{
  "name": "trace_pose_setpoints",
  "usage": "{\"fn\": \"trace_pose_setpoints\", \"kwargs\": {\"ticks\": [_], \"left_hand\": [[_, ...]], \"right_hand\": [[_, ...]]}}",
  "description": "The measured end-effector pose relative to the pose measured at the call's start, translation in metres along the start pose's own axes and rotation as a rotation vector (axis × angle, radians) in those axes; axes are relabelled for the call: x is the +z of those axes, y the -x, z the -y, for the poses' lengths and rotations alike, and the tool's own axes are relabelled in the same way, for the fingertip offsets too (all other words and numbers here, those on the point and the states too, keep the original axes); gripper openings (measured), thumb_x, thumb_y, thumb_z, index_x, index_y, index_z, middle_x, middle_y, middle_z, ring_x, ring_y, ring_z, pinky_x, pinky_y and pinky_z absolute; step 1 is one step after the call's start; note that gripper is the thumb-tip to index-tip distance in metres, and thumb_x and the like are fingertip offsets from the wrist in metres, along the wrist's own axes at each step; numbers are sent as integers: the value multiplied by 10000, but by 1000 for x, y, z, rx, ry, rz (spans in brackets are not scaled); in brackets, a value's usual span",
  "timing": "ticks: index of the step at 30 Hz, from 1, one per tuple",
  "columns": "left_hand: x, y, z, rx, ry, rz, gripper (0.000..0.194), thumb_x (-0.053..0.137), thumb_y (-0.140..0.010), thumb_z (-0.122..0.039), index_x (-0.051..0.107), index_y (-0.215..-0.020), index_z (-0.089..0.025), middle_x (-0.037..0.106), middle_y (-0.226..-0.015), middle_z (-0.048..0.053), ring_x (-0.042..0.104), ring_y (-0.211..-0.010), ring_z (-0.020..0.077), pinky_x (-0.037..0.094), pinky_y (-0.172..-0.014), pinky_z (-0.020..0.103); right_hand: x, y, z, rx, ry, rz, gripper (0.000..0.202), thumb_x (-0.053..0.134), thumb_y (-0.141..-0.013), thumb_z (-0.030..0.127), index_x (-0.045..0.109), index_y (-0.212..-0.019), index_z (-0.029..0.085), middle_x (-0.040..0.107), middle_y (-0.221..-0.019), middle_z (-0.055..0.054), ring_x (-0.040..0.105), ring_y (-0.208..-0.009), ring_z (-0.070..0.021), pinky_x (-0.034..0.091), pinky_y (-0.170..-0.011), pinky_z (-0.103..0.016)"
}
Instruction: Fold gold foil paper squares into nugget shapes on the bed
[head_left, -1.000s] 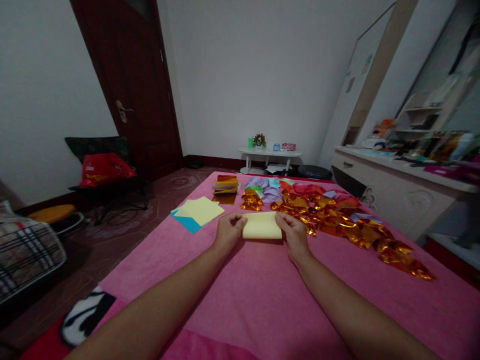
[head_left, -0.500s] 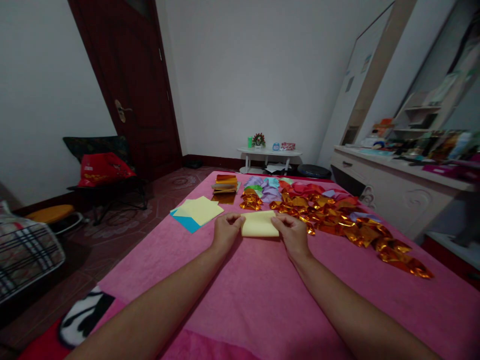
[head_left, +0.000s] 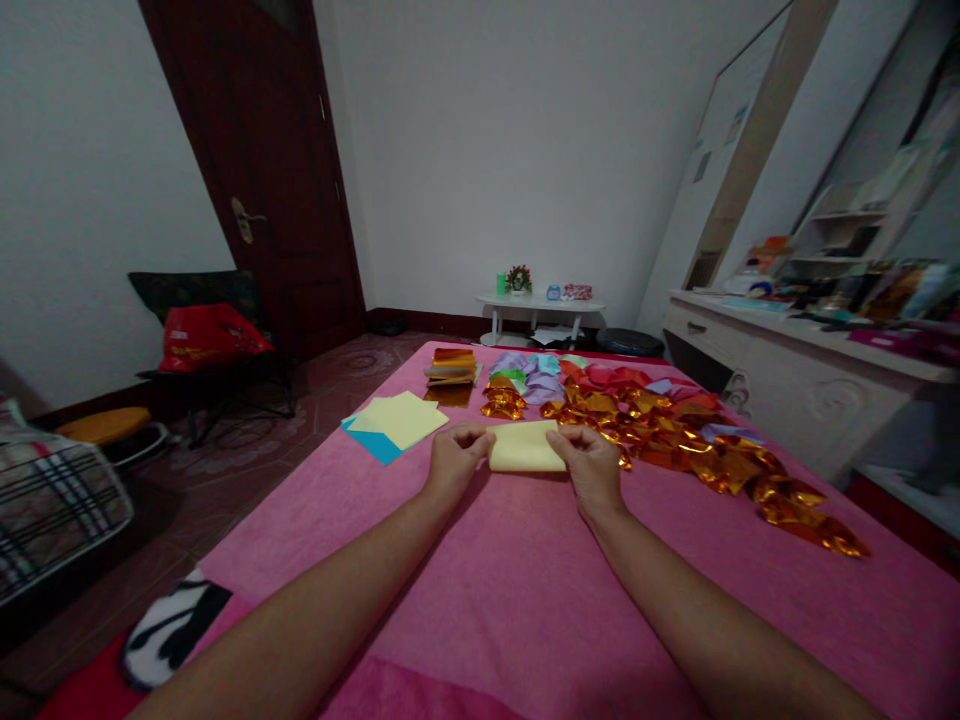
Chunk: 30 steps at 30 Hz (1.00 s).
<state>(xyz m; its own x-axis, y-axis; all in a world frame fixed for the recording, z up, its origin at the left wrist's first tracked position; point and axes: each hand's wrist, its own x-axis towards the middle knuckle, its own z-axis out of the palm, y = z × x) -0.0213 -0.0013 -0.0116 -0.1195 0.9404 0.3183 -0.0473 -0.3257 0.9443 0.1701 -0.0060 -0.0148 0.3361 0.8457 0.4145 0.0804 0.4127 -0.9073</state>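
A folded yellow paper (head_left: 527,448) is stretched between my two hands, just above the pink cloth (head_left: 495,570). My left hand (head_left: 456,462) pinches its left edge with thumb and fingers. At the right edge, my right hand (head_left: 591,466) has the paper pinched the same way. Flat yellow sheets (head_left: 405,418) overlap a blue sheet (head_left: 373,444) to the left of my left hand. Beyond the hands lie a stack of gold and orange foil sheets (head_left: 452,372) and many crumpled-looking gold foil pieces (head_left: 660,430).
Purple folded papers (head_left: 541,386) and red ones (head_left: 611,378) lie at the cloth's far side. A low white table (head_left: 540,302) stands by the wall. A red bag (head_left: 210,338) rests on a chair at left; a dresser (head_left: 787,340) is at right.
Both hands and the yellow paper have shifted very slightly to the right. The grip at both edges looks the same.
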Motion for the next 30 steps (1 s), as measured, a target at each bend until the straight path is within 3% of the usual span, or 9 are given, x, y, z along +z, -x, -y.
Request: {"fn": "trace_pose_setpoints", "kwargs": {"ticks": [14, 24, 30], "left_hand": [[1, 0, -1, -59, 43, -29, 163, 786, -535, -234, 695, -600, -116, 643, -611, 18, 554, -550, 111, 426, -553, 225], [0, 3, -5, -36, 47, 1, 203, 754, -614, -306, 724, -664, -111, 675, -685, 48, 580, -618, 136, 446, -584, 239], [-1, 1, 0, -32, 42, 11, 170, 763, -607, -267, 718, -657, -111, 666, -683, 44, 579, -612, 129, 452, -591, 236]], "right_hand": [[1, 1, 6, -7, -62, -13, 169, 758, -629, 322, 662, -621, 183, 672, -875, -46, 594, -786, -192, 445, -694, -308], [1, 0, 4, 17, -62, -34, 185, 755, -629, 332, 661, -632, 173, 643, -706, -12, 550, -668, -158, 424, -655, -289], [0, -1, 0, 14, -81, -53, 209, 778, -608, 341, 654, -634, 174, 647, -730, -5, 551, -674, -151, 419, -655, -279]]}}
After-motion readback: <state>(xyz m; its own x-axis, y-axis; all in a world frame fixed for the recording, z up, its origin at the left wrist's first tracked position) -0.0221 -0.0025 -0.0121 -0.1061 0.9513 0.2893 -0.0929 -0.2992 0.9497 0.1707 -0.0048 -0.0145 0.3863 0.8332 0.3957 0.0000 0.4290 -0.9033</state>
